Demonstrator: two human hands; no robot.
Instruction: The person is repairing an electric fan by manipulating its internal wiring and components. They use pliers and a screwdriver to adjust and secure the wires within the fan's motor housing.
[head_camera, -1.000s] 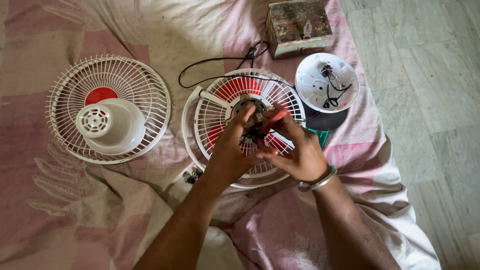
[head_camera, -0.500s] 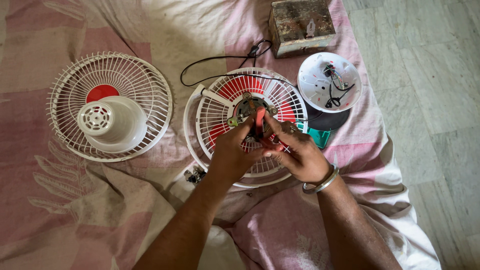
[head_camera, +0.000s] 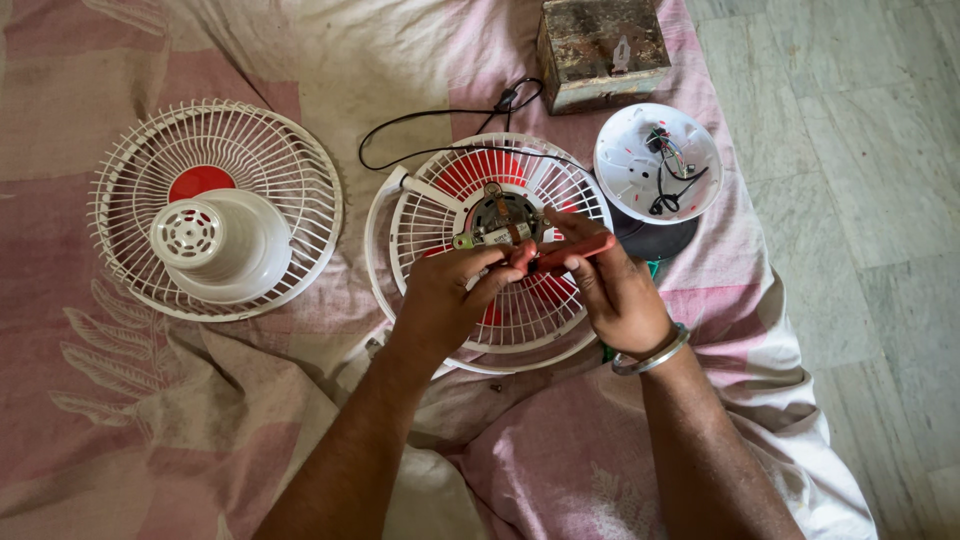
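The small fan motor (head_camera: 500, 222) was seated at the hub of the white rear fan guard (head_camera: 490, 250), which lay flat on the pink cloth (head_camera: 600, 460). It was just beyond both hands' fingertips. The left hand (head_camera: 445, 300) was pinched on the motor's near edge; the right hand (head_camera: 615, 290) was closed around a red-handled tool (head_camera: 572, 252), its long axis running left-right, tip toward the motor. Further off lay a second guard (head_camera: 215, 205), a white dish-shaped cover (head_camera: 657, 162) and a rusty metal box (head_camera: 602, 50).
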